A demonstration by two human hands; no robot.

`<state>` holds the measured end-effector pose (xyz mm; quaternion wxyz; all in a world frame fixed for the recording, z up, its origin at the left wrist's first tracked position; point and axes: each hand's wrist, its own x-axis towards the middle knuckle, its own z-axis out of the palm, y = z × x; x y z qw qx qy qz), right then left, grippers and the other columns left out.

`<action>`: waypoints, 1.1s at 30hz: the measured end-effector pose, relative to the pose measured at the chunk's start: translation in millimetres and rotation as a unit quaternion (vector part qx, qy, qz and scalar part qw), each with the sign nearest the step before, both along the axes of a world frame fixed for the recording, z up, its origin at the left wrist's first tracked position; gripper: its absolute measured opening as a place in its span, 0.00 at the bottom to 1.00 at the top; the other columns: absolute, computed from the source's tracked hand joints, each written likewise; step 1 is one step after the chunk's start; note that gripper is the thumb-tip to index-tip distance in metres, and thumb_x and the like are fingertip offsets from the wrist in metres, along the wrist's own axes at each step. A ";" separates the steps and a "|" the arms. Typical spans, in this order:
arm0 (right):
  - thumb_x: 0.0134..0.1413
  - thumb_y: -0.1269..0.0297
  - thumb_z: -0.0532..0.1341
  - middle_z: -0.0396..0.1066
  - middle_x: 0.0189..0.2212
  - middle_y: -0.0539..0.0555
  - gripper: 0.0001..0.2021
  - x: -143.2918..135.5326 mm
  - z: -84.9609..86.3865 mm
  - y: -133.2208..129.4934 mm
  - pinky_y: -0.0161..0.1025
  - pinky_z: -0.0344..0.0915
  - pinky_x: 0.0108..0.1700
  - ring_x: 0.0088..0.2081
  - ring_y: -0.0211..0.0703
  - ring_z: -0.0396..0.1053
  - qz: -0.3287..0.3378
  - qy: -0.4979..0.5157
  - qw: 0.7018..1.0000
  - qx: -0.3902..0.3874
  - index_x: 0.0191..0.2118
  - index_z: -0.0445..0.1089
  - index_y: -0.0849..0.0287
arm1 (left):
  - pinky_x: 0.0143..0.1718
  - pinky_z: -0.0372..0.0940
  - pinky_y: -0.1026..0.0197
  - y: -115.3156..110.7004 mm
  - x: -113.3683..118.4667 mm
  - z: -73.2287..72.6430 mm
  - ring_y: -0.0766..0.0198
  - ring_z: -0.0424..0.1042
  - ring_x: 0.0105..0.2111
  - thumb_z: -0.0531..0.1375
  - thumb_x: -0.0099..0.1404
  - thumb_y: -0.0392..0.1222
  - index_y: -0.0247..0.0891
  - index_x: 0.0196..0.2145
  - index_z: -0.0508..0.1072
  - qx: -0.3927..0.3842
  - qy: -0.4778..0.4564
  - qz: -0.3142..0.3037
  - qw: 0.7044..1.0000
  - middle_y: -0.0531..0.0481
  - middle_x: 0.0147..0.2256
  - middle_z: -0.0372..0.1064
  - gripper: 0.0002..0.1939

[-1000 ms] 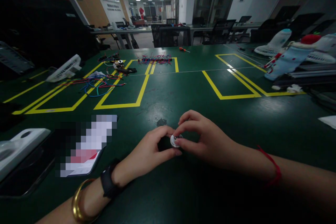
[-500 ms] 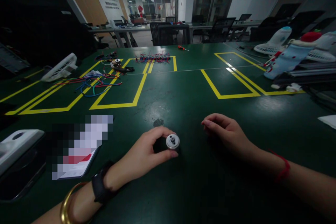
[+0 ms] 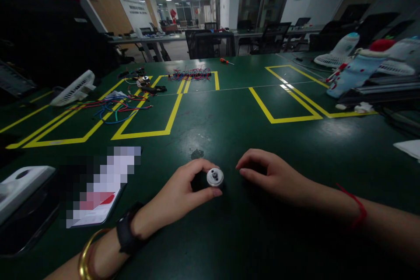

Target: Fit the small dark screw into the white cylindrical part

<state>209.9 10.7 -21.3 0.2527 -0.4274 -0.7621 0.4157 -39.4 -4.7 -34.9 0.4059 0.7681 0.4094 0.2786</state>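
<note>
A small silver motor (image 3: 215,177) stands on the dark green table, its round end face up, with a central shaft and dark holes showing. My left hand (image 3: 185,188) is closed around it, thumb on the near side and index finger on the far side. To the right of the motor, a short gap away, my right hand (image 3: 271,175) hovers low over the table. Its thumb and index fingertips come together in a pinch, pointing toward the motor. Whatever is between those tips, if anything, is too small to make out.
On the left lie a phone (image 3: 95,210) with a blurred screen and a white-and-black device (image 3: 29,201). Beyond are loose wires (image 3: 114,107), a wire bundle (image 3: 193,74), a screwdriver (image 3: 226,61) and a white fan (image 3: 75,87). A blue bottle (image 3: 356,72) stands at the right.
My right hand has moved left, closer to the motor, and turned slightly. My left hand keeps its hold on the motor. The whole view has shifted a little.
</note>
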 end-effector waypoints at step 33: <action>0.51 0.66 0.66 0.67 0.45 0.55 0.11 4.3 -12.9 -6.8 0.44 0.64 0.47 0.46 0.46 0.66 0.029 -0.012 0.997 0.069 0.43 0.72 0.56 | 0.45 0.63 0.57 0.8 -1.0 0.3 0.58 0.69 0.43 0.66 0.62 0.40 0.42 0.45 0.69 -0.005 0.012 -0.008 1.000 0.51 0.43 0.70 0.14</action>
